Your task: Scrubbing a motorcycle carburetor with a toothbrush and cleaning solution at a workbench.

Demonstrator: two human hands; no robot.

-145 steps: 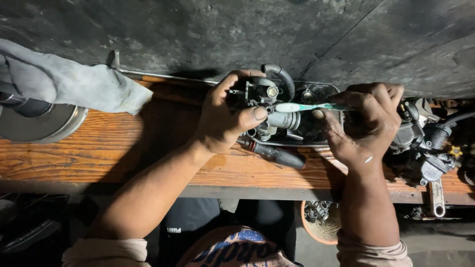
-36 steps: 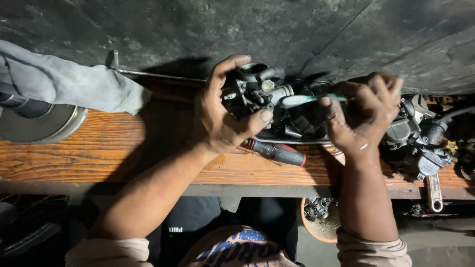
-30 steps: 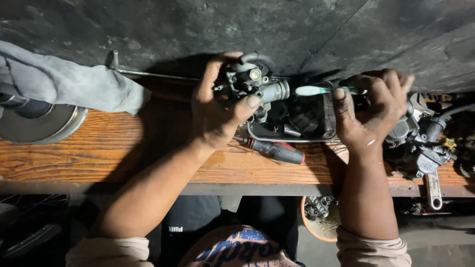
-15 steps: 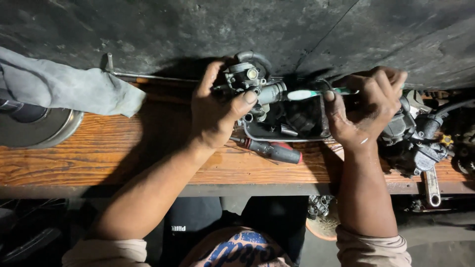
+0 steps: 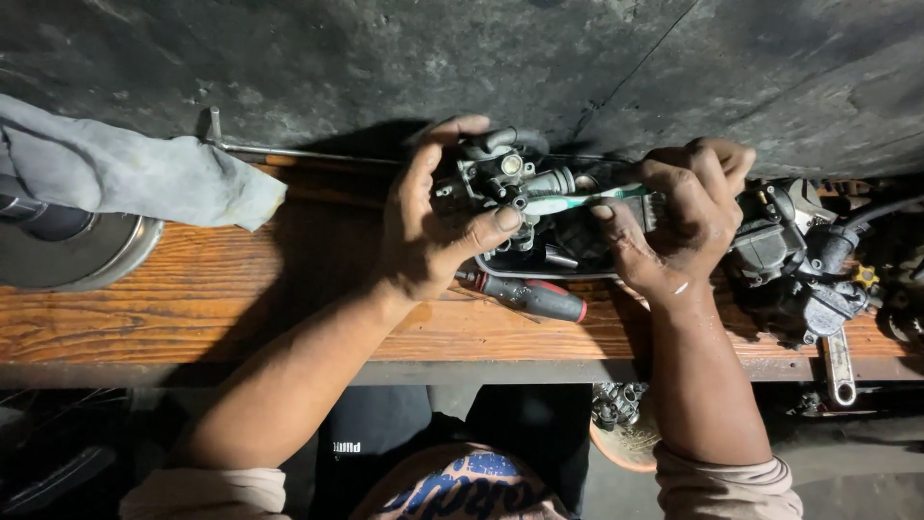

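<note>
**Carburettor held over a parts tray and brushed with a toothbrush**

The left hand (image 5: pixel 423 226) is wrapped around a small metal carburettor (image 5: pixel 500 178), thumb pressed against its near side and fingers curled over the far side, so the body sits raised just above a shallow dark parts tray (image 5: pixel 563 260) at the back of the wooden workbench (image 5: pixel 192 308). The right hand (image 5: pixel 688 217) is closed in a fist-like pinch on the handle of a green-and-white toothbrush (image 5: pixel 568 202), whose head meets the carburettor's right face.

Handling, as judged from the view: the carburettor is a rigid cast part, fairly heavy for its bulk, probably oily and therefore slippery. Its knobbly body offers the safest hold; the projecting brass fittings, screws and hose spigot look easier to bend or knock and are poor places to grip. The toothbrush is light and slightly flexible, best held along the handle.

Nearby: a red-and-black-handled screwdriver (image 5: pixel 534 297) lies on the bench just in front of the tray; a second carburettor assembly (image 5: pixel 789 260) sits to the right, a grey rag (image 5: pixel 125 173) and round metal disc (image 5: pixel 82 255) to the left.
</note>
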